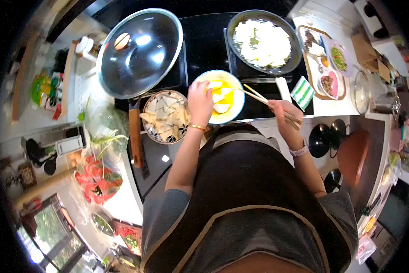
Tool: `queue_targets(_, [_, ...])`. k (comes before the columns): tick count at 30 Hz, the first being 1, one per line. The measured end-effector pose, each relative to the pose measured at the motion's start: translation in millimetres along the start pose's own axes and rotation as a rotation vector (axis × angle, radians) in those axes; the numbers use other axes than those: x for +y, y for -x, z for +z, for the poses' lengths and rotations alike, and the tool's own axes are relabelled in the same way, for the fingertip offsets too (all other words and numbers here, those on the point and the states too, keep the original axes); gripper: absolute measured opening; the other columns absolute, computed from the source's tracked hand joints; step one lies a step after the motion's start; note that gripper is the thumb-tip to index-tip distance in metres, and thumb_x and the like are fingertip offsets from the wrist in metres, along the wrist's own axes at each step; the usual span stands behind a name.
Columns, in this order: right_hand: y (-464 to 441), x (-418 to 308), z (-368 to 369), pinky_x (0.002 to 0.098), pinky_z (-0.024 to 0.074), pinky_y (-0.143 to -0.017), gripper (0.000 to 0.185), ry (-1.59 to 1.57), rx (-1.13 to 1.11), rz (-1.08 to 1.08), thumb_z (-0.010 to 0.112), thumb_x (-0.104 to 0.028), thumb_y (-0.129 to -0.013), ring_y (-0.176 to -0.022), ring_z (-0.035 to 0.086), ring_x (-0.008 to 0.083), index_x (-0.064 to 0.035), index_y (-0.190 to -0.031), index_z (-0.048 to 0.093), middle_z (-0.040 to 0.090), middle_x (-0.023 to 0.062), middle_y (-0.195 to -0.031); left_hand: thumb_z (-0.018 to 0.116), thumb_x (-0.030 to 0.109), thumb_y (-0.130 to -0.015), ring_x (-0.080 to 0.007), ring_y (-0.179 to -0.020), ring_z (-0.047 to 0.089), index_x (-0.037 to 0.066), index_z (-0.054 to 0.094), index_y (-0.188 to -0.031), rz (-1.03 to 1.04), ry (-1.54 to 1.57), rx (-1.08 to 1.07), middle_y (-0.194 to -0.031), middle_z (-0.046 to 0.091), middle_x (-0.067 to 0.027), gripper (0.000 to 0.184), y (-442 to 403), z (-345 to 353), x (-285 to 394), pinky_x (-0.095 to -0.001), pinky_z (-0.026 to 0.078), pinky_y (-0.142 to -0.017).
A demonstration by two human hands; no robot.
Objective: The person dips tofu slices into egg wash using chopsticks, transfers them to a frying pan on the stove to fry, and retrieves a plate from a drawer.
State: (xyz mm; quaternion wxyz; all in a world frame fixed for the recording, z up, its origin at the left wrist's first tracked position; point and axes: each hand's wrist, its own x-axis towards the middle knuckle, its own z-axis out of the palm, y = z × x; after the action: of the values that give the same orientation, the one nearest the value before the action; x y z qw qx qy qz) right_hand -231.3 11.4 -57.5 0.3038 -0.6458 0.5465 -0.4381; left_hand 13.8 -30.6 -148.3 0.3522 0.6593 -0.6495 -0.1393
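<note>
Two bare hands of ours work over a round bowl (pixel 237 108) with a pale blue rim, standing at the stove's near edge in front of us. It holds yellow liquid (pixel 234 97) and several white pieces (pixel 221 108). Our left hand (pixel 200 102) reaches over the bowl's left side, fingertips at the white pieces; we cannot tell whether they are pinched together on one. That hand hides part of the bowl. Our right hand (pixel 286 119) is clamped around a pair of chopsticks (pixel 259 96), whose tips point left, over the rim.

Left of the bowl, close beside our forearm, sits a patterned plate (pixel 163 137) heaped with cream slices (pixel 163 111). Above it rests a large dark wok (pixel 140 59); its wooden handle (pixel 135 136) runs toward us along the plate's left side, blocking that approach. Beyond the bowl, to the right, a frying pan (pixel 270 70) is filled with white chunks (pixel 261 43). Near our right hand lies a green-and-white striped packet (pixel 302 93). Farther right, a tray (pixel 311 75) on the bench (pixel 338 107) bears small dishes, one of them pink (pixel 335 86). On our far left, a red bag (pixel 97 182) lies near leafy green stalks (pixel 108 142).
</note>
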Motion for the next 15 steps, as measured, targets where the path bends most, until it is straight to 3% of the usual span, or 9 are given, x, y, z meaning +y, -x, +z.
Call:
queue_targets(5, [-1,4,7,0.0253,0.0406,-0.049,0.015,0.021,-0.008,-0.057,0.057,-0.006,-0.088,-0.053,0.054,0.0127,0.0034,-0.084,0.067,0.059,0.0086,-0.064,0.06,0.013,-0.079,-0.0322,-0.093,0.055,0.004,0.062,-0.101,-0.238,-0.196,0.035,-0.099,0.057,-0.0138,0.024,44,-54,-84,-0.0402,0.043,-0.082])
queue_targets(7, [-3,0,12,0.0257,0.0408,-0.049,0.014,0.029,-0.039,-0.064,0.056,-0.006,-0.087,-0.053,0.054,0.0134,0.0028,-0.085,0.067,0.059,0.0083,-0.065,0.061,0.014,-0.079,-0.0321,-0.092,0.054,0.006,0.062,-0.103,-0.3,-0.203,0.005,-0.097,0.057,-0.0126,0.026,51,-62,-83,-0.0406,0.043,-0.082])
queue_targets(10, [-10,-11,16,0.0265,0.0413,-0.049,0.013,0.068,-0.122,-0.11,0.057,-0.006,-0.087,-0.055,0.055,0.015,0.0025,-0.085,0.066,0.059,0.0086,-0.066,0.06,0.021,-0.079,-0.0335,-0.097,0.055,0.006,0.058,-0.111,-0.15,-0.44,-0.142,-0.1,0.058,-0.0137,0.035,58,-55,-71,-0.0407,0.045,-0.084])
queue_targets(15, [-15,-12,21,0.0289,0.0436,-0.053,0.011,0.021,-0.136,-0.142,0.058,-0.006,-0.086,-0.059,0.057,0.0182,0.0015,-0.084,0.066,0.061,0.0104,-0.069,0.058,0.014,-0.077,-0.0378,-0.084,0.059,-0.002,0.057,-0.102,-0.268,-0.266,-0.132,-0.092,0.059,-0.0225,0.029,59,-51,-62,-0.0449,0.048,-0.074])
